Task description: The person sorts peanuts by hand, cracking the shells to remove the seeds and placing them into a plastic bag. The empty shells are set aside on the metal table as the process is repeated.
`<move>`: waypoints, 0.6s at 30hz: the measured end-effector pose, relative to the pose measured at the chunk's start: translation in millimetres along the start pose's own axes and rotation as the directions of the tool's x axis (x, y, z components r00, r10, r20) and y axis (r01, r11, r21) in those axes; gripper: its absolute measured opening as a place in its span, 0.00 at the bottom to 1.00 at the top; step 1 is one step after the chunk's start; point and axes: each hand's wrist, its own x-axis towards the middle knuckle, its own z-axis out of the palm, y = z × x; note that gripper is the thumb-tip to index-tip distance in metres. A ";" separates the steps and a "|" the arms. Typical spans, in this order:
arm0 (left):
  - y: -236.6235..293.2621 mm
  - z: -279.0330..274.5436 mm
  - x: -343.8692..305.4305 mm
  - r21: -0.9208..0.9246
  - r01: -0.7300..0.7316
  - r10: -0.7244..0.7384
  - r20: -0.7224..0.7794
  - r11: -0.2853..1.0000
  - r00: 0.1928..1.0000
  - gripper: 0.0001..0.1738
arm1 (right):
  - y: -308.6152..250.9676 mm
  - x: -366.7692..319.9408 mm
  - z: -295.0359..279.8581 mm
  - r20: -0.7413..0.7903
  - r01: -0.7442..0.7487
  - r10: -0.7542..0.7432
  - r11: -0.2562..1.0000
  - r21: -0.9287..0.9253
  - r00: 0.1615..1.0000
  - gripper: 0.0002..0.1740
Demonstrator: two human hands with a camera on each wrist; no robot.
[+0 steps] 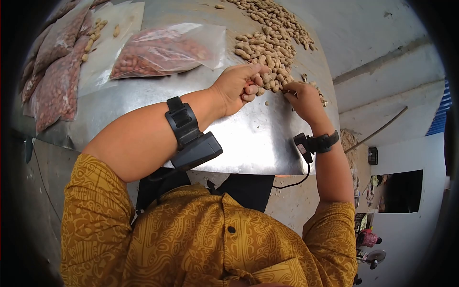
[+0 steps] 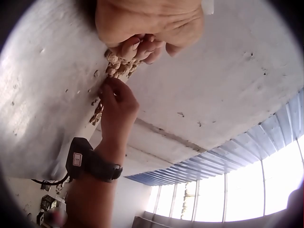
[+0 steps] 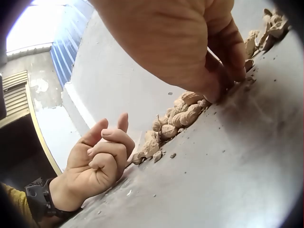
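My left hand (image 1: 234, 88) is beside the near end of a heap of unshelled peanuts (image 1: 270, 50), its lower fingers curled into the palm. A bit of red, like shelled peanut kernels (image 1: 247, 85), shows between those fingers in the head view. In the right wrist view the left hand's thumb and index finger stick out. My right hand (image 1: 306, 100) reaches down at the heap's right edge, fingers bent and tips on the metal tabletop (image 3: 213, 156). Peanuts (image 3: 183, 114) lie right by its thumb. I cannot tell whether its fingertips pinch anything.
A clear bag of red peanut kernels (image 1: 160, 55) lies left of the heap, and more filled bags (image 1: 55, 81) are stacked at the far left. A few peanuts (image 1: 95, 33) rest on a flat plastic bag. Broken shells (image 3: 275, 26) sit beyond the right hand.
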 end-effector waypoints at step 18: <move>1.2 4.9 -3.3 -0.076 0.152 -0.149 0.038 0.985 0.988 0.21 | -37.0 18.1 -36.7 0.170 -0.142 0.046 0.775 0.616 0.984 0.07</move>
